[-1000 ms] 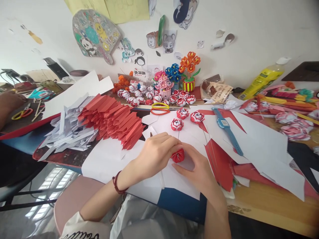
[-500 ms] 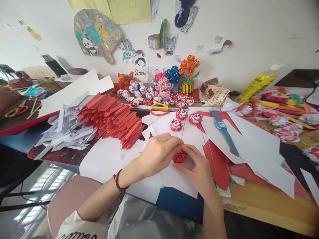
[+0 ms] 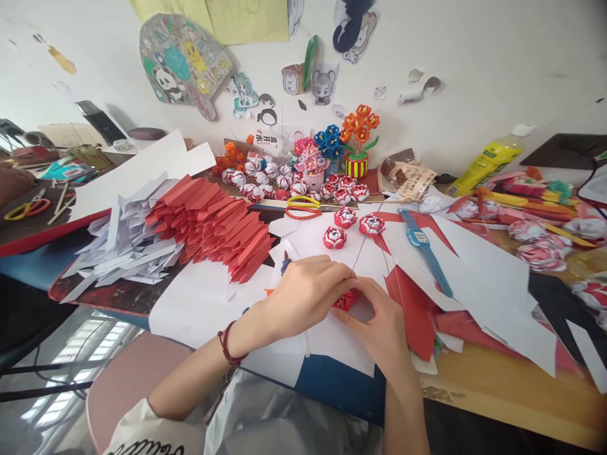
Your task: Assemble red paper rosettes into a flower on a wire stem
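Note:
Over the white paper sheets, my right hand (image 3: 379, 316) closes its thumb and fingers around a red folded-paper flower (image 3: 344, 301), partly covered by the fingers. My left hand (image 3: 310, 287) is pinched at the top of the flower, against the right fingertips. A thin grey wire (image 3: 364, 243) rises from between the left fingertips and slants up to the right; its lower end is hidden. Just beyond the hands sit three red and white paper flowers, the nearest one (image 3: 334, 237) left of the wire. A dark pointed tip (image 3: 286, 258) shows behind my left hand.
To the left lie stacked red paper strips (image 3: 213, 224) and white folded strips (image 3: 128, 234). Yellow and orange scissors (image 3: 303, 207) lie beyond the hands. A blue wristwatch (image 3: 427, 253) rests on paper at right. Finished flowers (image 3: 284, 180) line the wall, near a yellow bottle (image 3: 493, 158).
The wire has swung from nearly upright to a slant toward the right. Both hands and the red flower have shifted slightly right, and the flower is a little more covered.

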`<state>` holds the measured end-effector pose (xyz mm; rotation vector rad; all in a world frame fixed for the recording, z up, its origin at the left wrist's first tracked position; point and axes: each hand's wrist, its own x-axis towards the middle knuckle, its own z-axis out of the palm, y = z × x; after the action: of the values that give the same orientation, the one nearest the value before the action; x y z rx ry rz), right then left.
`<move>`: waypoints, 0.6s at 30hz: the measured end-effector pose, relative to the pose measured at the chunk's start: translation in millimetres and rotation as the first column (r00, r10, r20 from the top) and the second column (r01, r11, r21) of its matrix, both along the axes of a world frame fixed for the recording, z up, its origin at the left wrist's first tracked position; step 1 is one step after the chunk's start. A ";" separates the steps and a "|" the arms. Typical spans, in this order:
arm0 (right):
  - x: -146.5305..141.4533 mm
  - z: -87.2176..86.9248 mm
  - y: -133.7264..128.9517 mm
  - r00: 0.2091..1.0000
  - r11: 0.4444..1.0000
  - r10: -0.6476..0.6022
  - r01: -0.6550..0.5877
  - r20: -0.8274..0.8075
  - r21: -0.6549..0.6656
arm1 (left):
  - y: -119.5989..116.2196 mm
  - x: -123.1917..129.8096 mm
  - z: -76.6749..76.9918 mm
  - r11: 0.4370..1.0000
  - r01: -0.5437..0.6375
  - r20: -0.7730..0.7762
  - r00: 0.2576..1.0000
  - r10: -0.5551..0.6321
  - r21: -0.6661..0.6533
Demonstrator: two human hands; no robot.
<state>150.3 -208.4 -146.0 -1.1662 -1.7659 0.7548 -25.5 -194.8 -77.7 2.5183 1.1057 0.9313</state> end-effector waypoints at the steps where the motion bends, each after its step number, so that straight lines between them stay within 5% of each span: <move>1: -0.4 0.2 -0.4 1.000 1.000 -0.006 0.006 0.004 0.010 | 0.1 0.3 -0.1 1.000 -0.001 -0.001 1.000 0.001 0.003; 18: -3.2 -2.2 0.9 0.995 0.991 -0.074 0.067 0.060 0.117 | -0.7 5.5 1.5 0.998 0.033 -0.054 0.998 -0.030 0.058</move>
<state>147.1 -207.5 -148.2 -1.1800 -1.7866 0.5717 -20.0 -195.5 -76.2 2.6142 1.0653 0.9065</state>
